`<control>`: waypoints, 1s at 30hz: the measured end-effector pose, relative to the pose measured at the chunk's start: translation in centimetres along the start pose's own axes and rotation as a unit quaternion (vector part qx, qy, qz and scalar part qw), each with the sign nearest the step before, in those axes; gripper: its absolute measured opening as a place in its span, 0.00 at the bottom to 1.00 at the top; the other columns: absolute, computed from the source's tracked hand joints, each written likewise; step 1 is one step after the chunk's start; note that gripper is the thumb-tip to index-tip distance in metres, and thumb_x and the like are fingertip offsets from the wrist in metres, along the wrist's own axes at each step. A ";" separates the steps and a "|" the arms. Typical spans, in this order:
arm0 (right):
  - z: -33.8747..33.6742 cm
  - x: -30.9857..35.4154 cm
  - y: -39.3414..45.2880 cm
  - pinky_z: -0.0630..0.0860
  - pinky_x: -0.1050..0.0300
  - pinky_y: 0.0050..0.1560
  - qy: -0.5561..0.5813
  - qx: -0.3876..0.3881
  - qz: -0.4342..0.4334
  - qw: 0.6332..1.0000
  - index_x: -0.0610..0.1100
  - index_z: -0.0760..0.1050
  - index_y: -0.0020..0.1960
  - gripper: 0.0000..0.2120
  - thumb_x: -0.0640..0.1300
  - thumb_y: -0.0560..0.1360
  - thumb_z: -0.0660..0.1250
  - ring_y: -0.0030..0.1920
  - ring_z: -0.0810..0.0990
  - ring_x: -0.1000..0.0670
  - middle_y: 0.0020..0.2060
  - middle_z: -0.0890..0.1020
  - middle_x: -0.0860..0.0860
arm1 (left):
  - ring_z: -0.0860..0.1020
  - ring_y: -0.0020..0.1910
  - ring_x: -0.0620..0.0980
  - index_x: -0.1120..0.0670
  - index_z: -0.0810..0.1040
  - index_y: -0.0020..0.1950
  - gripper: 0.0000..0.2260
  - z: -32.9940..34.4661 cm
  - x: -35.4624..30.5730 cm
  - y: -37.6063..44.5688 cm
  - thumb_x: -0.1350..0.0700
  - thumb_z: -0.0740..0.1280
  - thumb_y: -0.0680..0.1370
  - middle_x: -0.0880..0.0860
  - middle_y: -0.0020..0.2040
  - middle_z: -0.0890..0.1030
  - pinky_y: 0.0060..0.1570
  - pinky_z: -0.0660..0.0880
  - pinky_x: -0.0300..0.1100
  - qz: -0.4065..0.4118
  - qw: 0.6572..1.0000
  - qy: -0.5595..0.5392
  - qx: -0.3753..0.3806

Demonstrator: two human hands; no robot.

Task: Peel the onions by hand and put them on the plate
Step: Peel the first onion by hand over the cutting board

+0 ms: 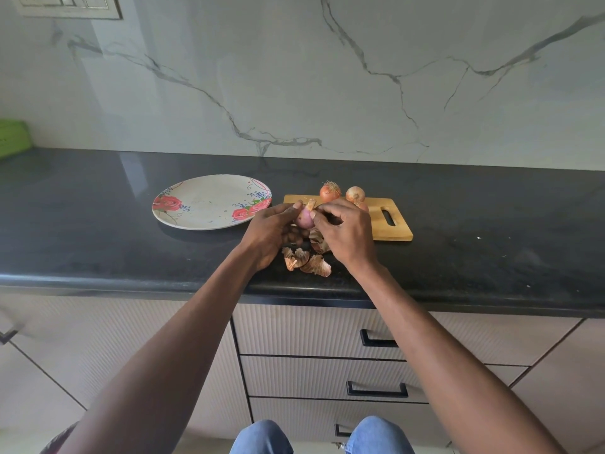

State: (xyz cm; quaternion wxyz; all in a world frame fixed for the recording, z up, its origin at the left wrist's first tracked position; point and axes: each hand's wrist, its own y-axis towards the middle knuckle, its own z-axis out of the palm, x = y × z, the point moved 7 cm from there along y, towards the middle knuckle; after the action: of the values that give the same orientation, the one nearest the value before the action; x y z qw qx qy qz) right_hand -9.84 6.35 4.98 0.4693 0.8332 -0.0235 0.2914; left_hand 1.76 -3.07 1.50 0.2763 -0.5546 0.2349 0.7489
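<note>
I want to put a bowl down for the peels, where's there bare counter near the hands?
Bare counter lies left of the plate and right of the cutting board. It is crowded in front, where both hands hold an onion over loose peels. Two onions occupy the board's back edge.

Home kitchen: black stone counter (98, 224) under the hands, marble-look backsplash (294, 77) beyond them, handled drawers (327, 339) below, switch panel (68, 6) upper left.

Three onions (305, 218) (330, 192) (355, 194), one plate (183, 221), one cutting board (397, 231), several loose skins (316, 265), two hands (271, 234) (348, 231).
</note>
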 end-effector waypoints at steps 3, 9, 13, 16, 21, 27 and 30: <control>-0.4 -0.1 0.0 0.75 0.72 0.46 0.010 -0.020 0.004 1.000 0.37 0.85 0.47 0.05 0.37 0.72 0.75 0.41 0.80 0.56 0.42 0.85 0.47 | 0.80 0.34 0.50 0.60 0.82 0.51 0.08 0.0 0.0 0.0 0.57 0.66 0.82 0.57 0.40 0.84 0.32 0.78 0.37 -0.001 1.000 -0.001 -0.003; -0.5 -0.5 0.0 0.77 0.67 0.45 0.030 -0.019 0.015 0.999 0.37 0.85 0.46 0.03 0.35 0.73 0.74 0.41 0.82 0.55 0.41 0.86 0.47 | 0.79 0.35 0.48 0.58 0.83 0.52 0.07 -0.6 0.3 0.3 0.56 0.66 0.82 0.55 0.42 0.85 0.34 0.73 0.39 -0.010 1.000 0.012 -0.022; -0.6 -0.4 0.1 0.77 0.68 0.48 0.035 -0.026 0.013 0.999 0.36 0.84 0.49 0.06 0.35 0.73 0.73 0.44 0.82 0.56 0.44 0.86 0.46 | 0.83 0.43 0.51 0.59 0.83 0.54 0.09 -0.5 0.4 0.6 0.55 0.67 0.81 0.57 0.47 0.85 0.47 0.81 0.45 -0.001 1.000 -0.006 -0.019; -0.4 -0.4 0.1 0.78 0.67 0.48 0.034 -0.023 0.011 0.999 0.36 0.84 0.50 0.07 0.35 0.73 0.74 0.44 0.82 0.55 0.44 0.86 0.45 | 0.85 0.42 0.53 0.60 0.82 0.55 0.08 -0.3 0.2 0.3 0.58 0.66 0.81 0.59 0.48 0.85 0.42 0.83 0.43 0.004 0.999 -0.027 -0.018; -0.2 -0.3 0.0 0.78 0.67 0.44 0.024 -0.011 -0.005 1.000 0.36 0.85 0.47 0.05 0.36 0.72 0.75 0.41 0.82 0.53 0.42 0.85 0.45 | 0.85 0.41 0.53 0.62 0.82 0.51 0.07 -0.2 -0.1 0.0 0.60 0.66 0.81 0.60 0.45 0.85 0.39 0.83 0.41 0.012 0.999 -0.042 -0.011; -0.3 0.3 -0.2 0.78 0.61 0.41 0.002 -0.010 -0.030 0.999 0.36 0.84 0.41 0.01 0.33 0.71 0.74 0.38 0.81 0.51 0.38 0.84 0.46 | 0.84 0.39 0.52 0.62 0.83 0.49 0.08 -0.3 0.2 0.2 0.59 0.67 0.81 0.59 0.44 0.85 0.40 0.83 0.42 0.012 1.000 -0.014 -0.004; -0.2 0.2 -0.1 0.78 0.58 0.39 -0.008 -0.006 -0.023 1.000 0.37 0.83 0.40 0.02 0.34 0.72 0.72 0.37 0.80 0.51 0.37 0.83 0.46 | 0.84 0.38 0.51 0.62 0.82 0.49 0.08 -0.3 0.1 0.2 0.58 0.67 0.81 0.59 0.43 0.85 0.41 0.83 0.42 0.016 1.000 -0.014 -0.002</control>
State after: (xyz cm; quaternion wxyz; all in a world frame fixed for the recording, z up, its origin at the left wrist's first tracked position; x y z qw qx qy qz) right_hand -9.68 6.62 5.05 0.4809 0.8330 -0.0097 0.2736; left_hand 1.79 -3.34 1.29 0.2662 -0.5408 0.2390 0.7613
